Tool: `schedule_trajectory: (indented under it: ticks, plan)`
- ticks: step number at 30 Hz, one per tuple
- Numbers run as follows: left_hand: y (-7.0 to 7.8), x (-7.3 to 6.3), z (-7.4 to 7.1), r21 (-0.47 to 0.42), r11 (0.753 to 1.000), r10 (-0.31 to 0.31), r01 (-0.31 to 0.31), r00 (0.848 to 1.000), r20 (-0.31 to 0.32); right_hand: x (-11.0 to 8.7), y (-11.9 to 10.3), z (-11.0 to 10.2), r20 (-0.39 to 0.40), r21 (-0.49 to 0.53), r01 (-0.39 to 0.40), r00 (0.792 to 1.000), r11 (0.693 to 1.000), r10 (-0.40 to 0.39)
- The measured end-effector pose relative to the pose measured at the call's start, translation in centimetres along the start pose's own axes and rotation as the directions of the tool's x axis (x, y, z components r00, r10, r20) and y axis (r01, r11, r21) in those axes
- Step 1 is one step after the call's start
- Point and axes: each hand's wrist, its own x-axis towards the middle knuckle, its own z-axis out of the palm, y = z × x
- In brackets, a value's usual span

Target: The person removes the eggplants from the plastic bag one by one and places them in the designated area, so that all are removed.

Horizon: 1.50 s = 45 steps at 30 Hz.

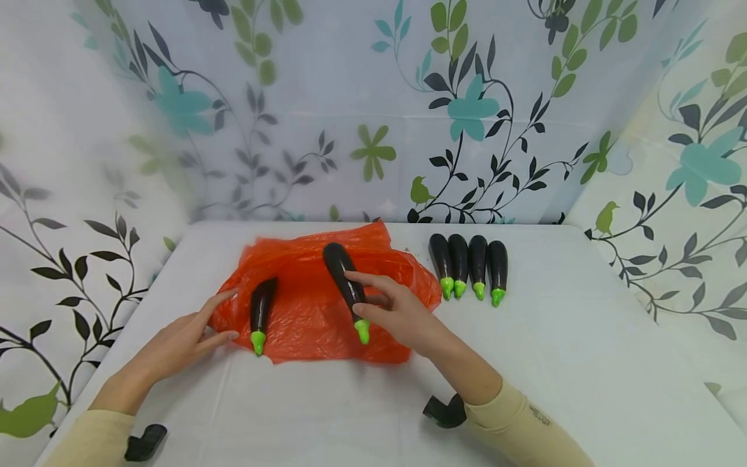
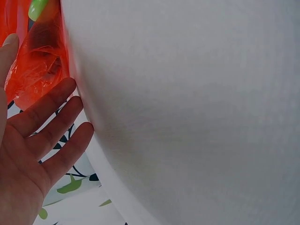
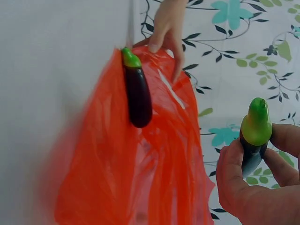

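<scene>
A red plastic bag [image 1: 344, 334] lies spread on the white table. One eggplant [image 1: 262, 311], dark purple with a bright green stem end, rests on the bag's left part. My right hand [image 1: 403, 311] pinches another eggplant [image 1: 341, 272] between thumb and fingers over the bag; its green end [image 3: 257, 124] faces the right wrist camera. My left hand [image 1: 177, 344] is at the bag's left edge, its fingertips touching the plastic. In the left wrist view several fingers of the left hand [image 2: 28, 154] are straight and spread.
Several more eggplants [image 1: 478, 263] lie side by side right of the bag, green ends toward me. Two black curved objects [image 1: 146, 443] sit close to the forearms. A leaf-patterned curtain [image 1: 327, 97] hangs behind the table [image 1: 560, 363] and at its sides.
</scene>
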Motion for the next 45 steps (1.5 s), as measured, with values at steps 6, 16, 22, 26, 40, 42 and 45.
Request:
schedule_trajectory:
  ticks: [6, 16, 22, 26, 40, 42, 45]
  plan:
    - [-0.1, 0.0, 0.0, 0.003, 1.0, 0.002, -0.002, 1.0, -0.004, -0.6, -0.2, -1.1, -0.013, 0.036, 0.006, 1.0, 0.999, -0.005]
    - [-0.1, 0.0, 0.0, -0.003, 1.0, 0.011, -0.011, 1.0, -0.001, -1.8, -0.4, -3.1, -0.061, 0.04, 0.011, 0.998, 0.999, -0.008]
    - [-0.2, 0.0, 0.0, -0.001, 1.0, 0.007, -0.007, 1.0, -0.002, -2.6, -0.4, -4.2, -0.097, 0.041, -0.008, 0.995, 0.999, 0.012]
    - [-0.2, 0.0, 0.0, -0.004, 1.0, -0.004, 0.004, 1.0, 0.002, -3.0, -0.3, -4.7, -0.115, 0.036, 0.026, 0.993, 0.999, -0.022]
    - [-0.2, -0.1, 0.1, -0.008, 1.0, 0.004, -0.004, 1.0, -0.001, -4.5, 0.6, -6.7, -0.181, -0.009, 0.065, 0.981, 0.998, -0.066]
    - [-0.2, 0.0, 0.1, -0.007, 1.0, 0.004, -0.004, 1.0, -0.001, -4.7, 0.8, -7.1, -0.186, -0.018, 0.067, 0.98, 0.998, -0.069]
    - [-0.2, 0.0, 0.0, -0.009, 1.0, -0.001, 0.001, 1.0, 0.002, -5.0, 1.2, -7.7, -0.195, -0.024, 0.064, 0.978, 0.998, -0.067]
